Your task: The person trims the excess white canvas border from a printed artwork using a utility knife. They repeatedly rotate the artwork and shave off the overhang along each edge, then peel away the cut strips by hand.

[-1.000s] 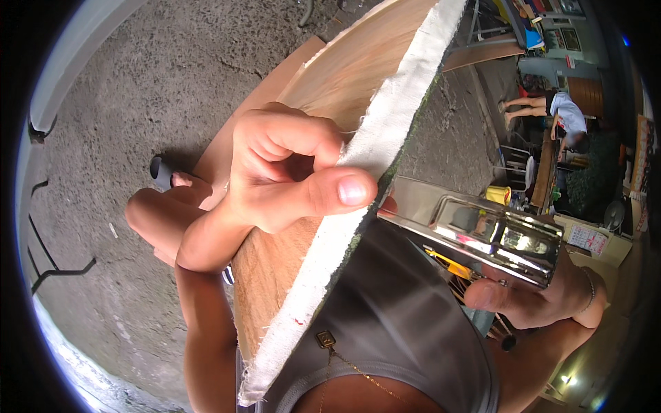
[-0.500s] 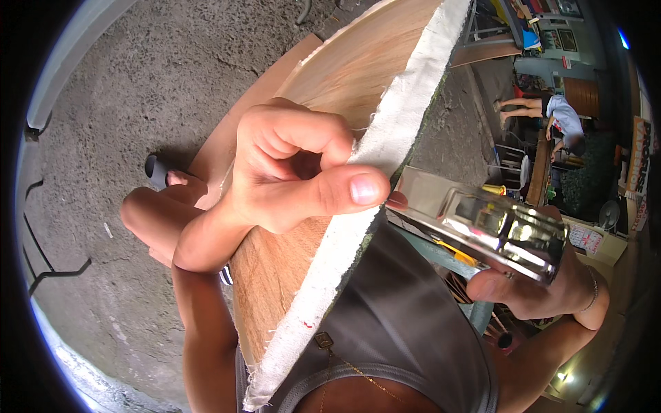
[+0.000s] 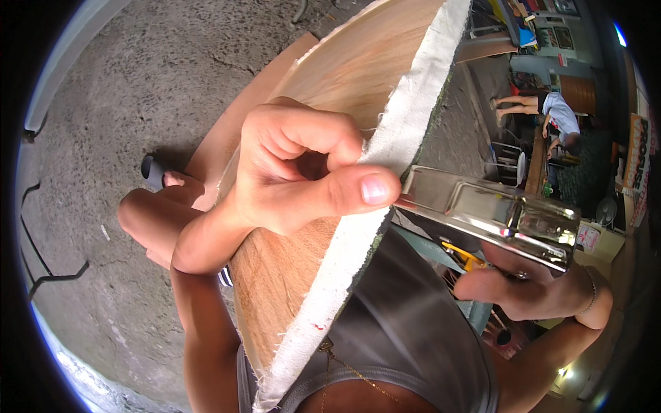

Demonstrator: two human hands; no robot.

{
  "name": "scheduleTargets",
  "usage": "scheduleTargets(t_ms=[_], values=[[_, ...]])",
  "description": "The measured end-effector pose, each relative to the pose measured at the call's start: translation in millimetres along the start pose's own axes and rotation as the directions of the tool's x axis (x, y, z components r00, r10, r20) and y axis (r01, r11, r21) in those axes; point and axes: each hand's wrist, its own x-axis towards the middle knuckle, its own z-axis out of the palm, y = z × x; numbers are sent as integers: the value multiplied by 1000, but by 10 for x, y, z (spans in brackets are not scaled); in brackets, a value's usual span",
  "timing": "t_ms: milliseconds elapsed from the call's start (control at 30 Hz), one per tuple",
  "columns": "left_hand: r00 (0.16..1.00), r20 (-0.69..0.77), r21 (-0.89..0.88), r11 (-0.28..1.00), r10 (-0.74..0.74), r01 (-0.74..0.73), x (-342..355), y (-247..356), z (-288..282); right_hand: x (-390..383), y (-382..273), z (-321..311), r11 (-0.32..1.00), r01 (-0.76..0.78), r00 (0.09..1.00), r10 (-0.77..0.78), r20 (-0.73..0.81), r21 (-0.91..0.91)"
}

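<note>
A wooden panel (image 3: 292, 275) stands on a slant before me, with a white canvas strip (image 3: 330, 279) with a frayed rim folded along its edge. My left hand (image 3: 296, 165) pinches the canvas at that edge, thumb lying over the white face and curled fingers on the wood side. From the right, my right hand (image 3: 530, 282) grips a shiny chrome staple gun (image 3: 499, 217). The gun's nose meets the panel edge right by my left thumb; exact contact is hidden there. Part of my right hand is hidden behind the gun.
Yellow-handled tools (image 3: 465, 255) and brushes lie on a greenish stand (image 3: 475, 313) below the staple gun. A white chair (image 3: 506, 162) and another person (image 3: 558, 113) bending over a bench are farther right. Bent black metal rods (image 3: 55, 272) are at the left above rough concrete.
The staple gun has shifted slightly to the right and tilted, its nose still at the panel edge. My left hand has moved slightly right, keeping its pinch on the canvas.
</note>
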Motion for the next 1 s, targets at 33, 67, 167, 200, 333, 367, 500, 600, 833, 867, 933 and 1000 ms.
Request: scheduleTargets(t_ms=[33,67,167,200,333,367,500,600,833,867,933,1000], values=[[1000,10,-27,1000,4,-4,9,-18,14,-6,-45,38,1000,-9,999,10,-40,4],[1000,0,-3,1000,14,-14,4,-20,12,38,-18,54,1000,23,997,-23,-67,-3],[999,-23,56,998,24,-22,-14,-11,-1,139,28,109,995,94,982,-96,-160,-20],[1000,-16,54,998,20,-19,1,-17,-3,105,96,119,994,105,979,-98,-180,29],[997,-67,27,999,30,-28,-14,2,18,-153,362,13,981,150,964,-118,-240,122],[997,-70,24,999,29,-27,-23,-3,9,-164,414,-61,984,139,954,-104,-281,108],[999,-53,7,1000,6,-6,-54,-61,2,60,383,-367,979,169,838,-203,-507,-112],[999,-49,42,999,-21,23,-58,-4,22,661,243,-720,819,364,669,-561,-487,-443],[940,-147,321,884,-308,340,-33,446,1,2539,-657,-1163,407,392,542,-827,-151,-825],[919,-178,358,847,-351,393,14,551,16,2891,-658,-1150,347,469,412,-900,-146,-812],[855,-274,350,783,-440,514,34,815,160,3362,-793,-954,346,547,344,-923,-172,-762],[829,-302,374,742,-470,557,-39,995,203,3488,-1012,-850,343,605,401,-911,-97,-718]])
